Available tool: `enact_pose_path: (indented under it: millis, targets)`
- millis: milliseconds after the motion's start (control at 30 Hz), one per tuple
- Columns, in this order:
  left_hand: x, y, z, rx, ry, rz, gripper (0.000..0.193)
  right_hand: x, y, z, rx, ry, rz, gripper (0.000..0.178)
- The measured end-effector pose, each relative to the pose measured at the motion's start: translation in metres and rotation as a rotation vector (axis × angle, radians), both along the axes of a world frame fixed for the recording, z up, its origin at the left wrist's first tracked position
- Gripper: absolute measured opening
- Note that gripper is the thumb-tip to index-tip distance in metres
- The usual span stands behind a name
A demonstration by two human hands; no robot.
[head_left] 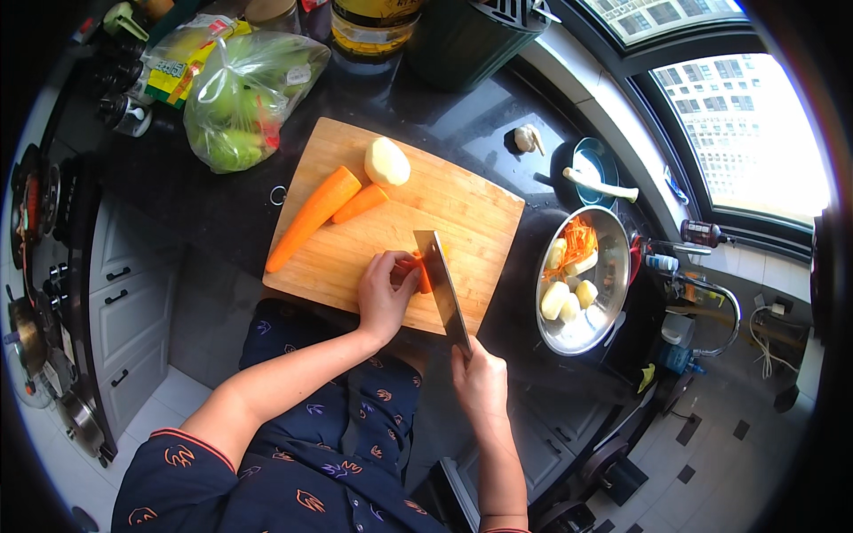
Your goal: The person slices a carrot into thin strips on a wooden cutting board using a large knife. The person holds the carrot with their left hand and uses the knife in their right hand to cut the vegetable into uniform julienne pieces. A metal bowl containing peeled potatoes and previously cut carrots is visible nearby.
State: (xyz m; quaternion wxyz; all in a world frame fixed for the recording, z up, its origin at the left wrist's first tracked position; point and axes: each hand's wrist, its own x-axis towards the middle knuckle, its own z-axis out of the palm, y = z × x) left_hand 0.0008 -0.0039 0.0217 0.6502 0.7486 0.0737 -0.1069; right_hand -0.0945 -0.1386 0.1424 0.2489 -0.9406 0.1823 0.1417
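Free to pass over the bare upper right part of the cutting board (466,209) and across the dark worktop (444,111) beyond its far edge, up to the garlic (528,139) and dark container (466,44). Blocked elsewhere on the board by the peeled potato (386,162), long carrot (314,219) and shorter carrot (362,203), then by the left hand (387,291) on a small carrot piece (424,277) and the knife (444,282) in the right hand (481,380). Tight between board and metal bowl (611,258).

carrot piece (426,282) partly hidden by left hand (384,293)
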Motion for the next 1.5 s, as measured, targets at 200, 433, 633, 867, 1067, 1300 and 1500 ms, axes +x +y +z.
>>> enact_pose_path:
  millis: [200,433,633,867,1067,1300,1500]
  targets:
    - [-0.001,0.000,-0.001,-0.011,-0.012,0.017,0.016,0.002,-0.004,0.003,0.062,0.003,-0.012,0.008]
    - [0.000,0.001,0.006,-0.011,-0.039,0.010,0.015,-0.002,-0.006,-0.005,0.111,-0.010,-0.025,0.009]
    - [0.000,0.003,0.001,-0.034,-0.023,0.003,0.015,0.003,-0.005,-0.009,0.155,-0.005,-0.014,0.012]
    - [-0.002,0.003,-0.004,-0.047,-0.027,0.007,0.014,0.006,-0.002,-0.009,0.140,-0.017,-0.021,0.013]
    - [0.000,0.003,0.002,-0.052,-0.042,0.002,0.013,0.012,0.000,-0.013,0.116,0.139,-0.059,0.018]
    - [-0.001,0.003,0.000,-0.100,-0.027,0.015,0.012,0.031,0.010,-0.032,0.078,0.088,-0.042,0.020]
    - [0.000,0.004,0.001,0.005,-0.110,-0.008,0.012,0.046,0.021,-0.050,0.055,-0.038,-0.045,0.015]
